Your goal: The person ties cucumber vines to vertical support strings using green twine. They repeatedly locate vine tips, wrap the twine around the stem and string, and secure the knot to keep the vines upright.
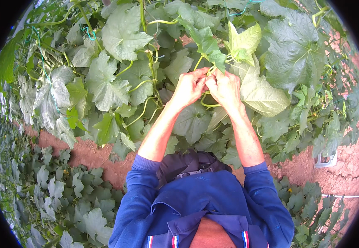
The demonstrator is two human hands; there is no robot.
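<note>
My left hand [191,86] and my right hand [224,86] meet at the upper middle of the view, fingers pinched together on a green vine stem [210,70]. The exact grip of the fingertips is hidden behind the knuckles. Just above them rise a young green leaf [206,43] and a pale yellow-green leaf [243,42]. A large leaf with its light underside showing [261,90] hangs beside my right wrist. Below the hands curves a light green stalk [209,104]. Left of them runs a thicker upright vine stem [150,62].
Turquoise twine [46,73] hangs among the leaves at left, with another piece [241,12] at the top. A black waist bag [188,169] sits against my front. Bare reddish soil [97,158] separates the plant rows. A pale plastic crate [326,161] stands at right near a white pipe [342,196].
</note>
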